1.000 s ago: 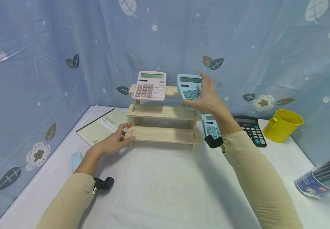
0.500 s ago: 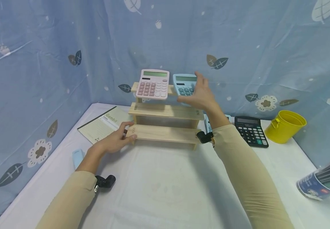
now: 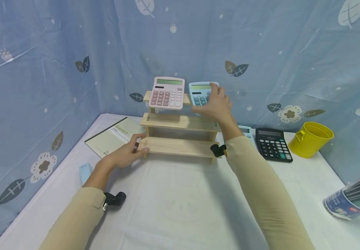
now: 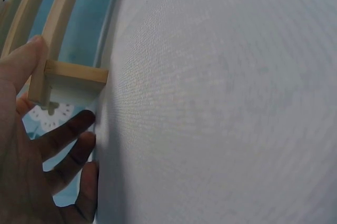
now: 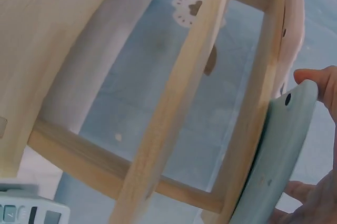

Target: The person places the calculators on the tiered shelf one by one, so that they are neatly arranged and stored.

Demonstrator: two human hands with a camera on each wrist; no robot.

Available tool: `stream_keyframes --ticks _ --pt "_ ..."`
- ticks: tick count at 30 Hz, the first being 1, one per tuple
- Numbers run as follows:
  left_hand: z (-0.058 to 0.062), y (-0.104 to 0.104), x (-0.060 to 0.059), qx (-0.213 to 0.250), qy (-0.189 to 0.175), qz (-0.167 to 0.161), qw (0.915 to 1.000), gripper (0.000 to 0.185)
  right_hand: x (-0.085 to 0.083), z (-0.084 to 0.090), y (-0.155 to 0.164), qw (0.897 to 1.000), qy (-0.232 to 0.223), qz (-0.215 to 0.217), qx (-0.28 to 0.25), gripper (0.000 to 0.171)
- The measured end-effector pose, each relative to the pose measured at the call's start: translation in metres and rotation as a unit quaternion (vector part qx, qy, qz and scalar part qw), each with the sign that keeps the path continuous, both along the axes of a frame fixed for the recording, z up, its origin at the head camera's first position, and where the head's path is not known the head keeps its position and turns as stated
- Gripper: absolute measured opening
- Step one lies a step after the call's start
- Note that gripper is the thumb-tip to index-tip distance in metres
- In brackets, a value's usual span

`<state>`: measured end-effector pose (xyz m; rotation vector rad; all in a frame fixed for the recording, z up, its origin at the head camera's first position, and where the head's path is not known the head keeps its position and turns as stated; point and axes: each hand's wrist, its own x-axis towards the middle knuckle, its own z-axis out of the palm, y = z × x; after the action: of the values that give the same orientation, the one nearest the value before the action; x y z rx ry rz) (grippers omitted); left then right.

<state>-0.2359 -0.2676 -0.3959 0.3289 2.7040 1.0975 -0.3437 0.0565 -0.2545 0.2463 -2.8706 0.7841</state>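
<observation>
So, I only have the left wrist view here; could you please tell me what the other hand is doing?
Observer: The right hand holds a blue calculator on the top step of the wooden rack, beside a pink calculator.
Operator: Thank you. Is anything else lying on the table near the rack?
Observer: Yes, a black calculator and a yellow bucket to the right.
Operator: And on my side, please?
Observer: A notebook lies behind the left hand, which rests on the rack's bottom step.
</observation>
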Motion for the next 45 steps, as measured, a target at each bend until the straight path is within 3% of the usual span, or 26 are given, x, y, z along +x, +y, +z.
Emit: stream_keyframes --ticks 8,17,31,45 --pt "0.000 0.000 0.001 0.003 -0.001 0.001 1.0000 0.075 -0.004 0.000 0.001 0.999 -0.025 0.006 -0.020 0.106" --pt "0.000 0.000 0.002 0.002 0.002 -0.001 1.0000 0.074 -0.006 -0.002 0.003 0.998 -0.029 0.049 -0.041 0.090" --pt "0.000 0.000 0.002 0.002 0.008 -0.002 1.0000 0.072 -0.008 -0.006 0.005 0.997 -0.017 0.063 -0.046 0.088" --pt "0.001 0.002 0.003 0.003 0.008 0.000 1.0000 0.074 -0.006 -0.010 0.013 0.993 -0.007 0.106 -0.041 0.091"
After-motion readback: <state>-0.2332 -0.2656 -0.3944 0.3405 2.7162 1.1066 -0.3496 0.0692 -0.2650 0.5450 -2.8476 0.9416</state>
